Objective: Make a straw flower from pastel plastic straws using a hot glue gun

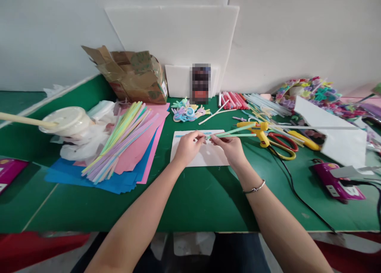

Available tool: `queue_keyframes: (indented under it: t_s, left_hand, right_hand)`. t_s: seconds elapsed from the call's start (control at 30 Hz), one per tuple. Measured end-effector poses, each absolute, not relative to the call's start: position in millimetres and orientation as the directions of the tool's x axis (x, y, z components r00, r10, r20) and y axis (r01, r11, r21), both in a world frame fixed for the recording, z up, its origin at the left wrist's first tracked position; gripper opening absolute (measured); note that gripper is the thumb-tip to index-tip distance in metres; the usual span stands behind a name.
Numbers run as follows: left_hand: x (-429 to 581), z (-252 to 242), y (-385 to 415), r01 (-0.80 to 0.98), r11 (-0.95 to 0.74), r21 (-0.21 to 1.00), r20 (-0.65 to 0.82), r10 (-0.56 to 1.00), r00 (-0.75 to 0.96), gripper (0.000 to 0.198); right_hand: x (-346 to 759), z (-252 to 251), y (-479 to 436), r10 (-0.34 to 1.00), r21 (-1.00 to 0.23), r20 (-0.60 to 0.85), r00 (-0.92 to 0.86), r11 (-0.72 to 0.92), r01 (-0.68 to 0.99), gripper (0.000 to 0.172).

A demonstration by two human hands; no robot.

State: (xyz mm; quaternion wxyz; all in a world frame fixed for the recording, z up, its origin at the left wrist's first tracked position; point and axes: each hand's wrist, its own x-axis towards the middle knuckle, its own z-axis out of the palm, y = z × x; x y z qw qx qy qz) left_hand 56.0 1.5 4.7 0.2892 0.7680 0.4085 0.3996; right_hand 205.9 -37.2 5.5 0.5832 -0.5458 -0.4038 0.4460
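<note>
Pale green pipe cleaners (pixel 238 133) run between my hands, their long ends reaching out to the right. My left hand (pixel 189 147) pinches them at their left end, over a white sheet (pixel 199 158). Just beside it, my right hand (pixel 231 146) grips the same stems between thumb and fingers. The fingertips of both hands almost meet, and the small part between them is hard to make out. A blue strip (pixel 181 136) shows along the sheet's upper edge.
Pipe cleaners (pixel 119 142) lie on coloured sheets at left, near a lidded cup (pixel 67 120) and cardboard box (pixel 137 76). At right are a yellow glue gun (pixel 260 133), scissors (pixel 285 146), a black cable (pixel 293 185) and purple power strip (pixel 336 181). Curled pieces (pixel 189 112) lie behind.
</note>
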Motion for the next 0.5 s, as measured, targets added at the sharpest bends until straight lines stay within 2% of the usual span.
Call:
queue_keyframes:
  t_s: [0.1, 0.2, 0.3, 0.4, 0.5]
  left_hand:
    - [56.7, 10.2, 2.9, 0.234, -0.249, 0.940, 0.147, 0.912, 0.383, 0.014]
    - [54.3, 15.1, 4.9, 0.079, -0.011, 0.997, -0.024, 0.902, 0.431, 0.011]
    - [50.3, 17.5, 6.0, -0.031, 0.247, 0.969, -0.200, 0.845, 0.495, 0.009]
    - [46.2, 18.4, 6.5, -0.110, 0.493, 0.863, -0.360, 0.753, 0.551, 0.007]
    - [44.1, 18.6, 7.0, -0.122, 0.616, 0.778, -0.441, 0.675, 0.592, 0.003]
  right_hand:
    - [206.3, 6.6, -37.6, 0.962, -0.999, 0.036, 0.271, 0.042, -0.016, 0.025]
    - [205.7, 7.5, -38.2, 0.966, -0.995, 0.096, 0.241, 0.089, 0.040, 0.024]
    - [204.3, 8.7, -38.9, 0.967, -0.988, 0.141, 0.211, 0.125, 0.086, 0.025]
    - [202.3, 11.1, -40.1, 0.971, -0.983, 0.174, 0.166, 0.162, 0.083, 0.026]
    - [200.7, 13.8, -41.8, 0.974, -0.983, 0.177, 0.141, 0.170, 0.064, 0.025]
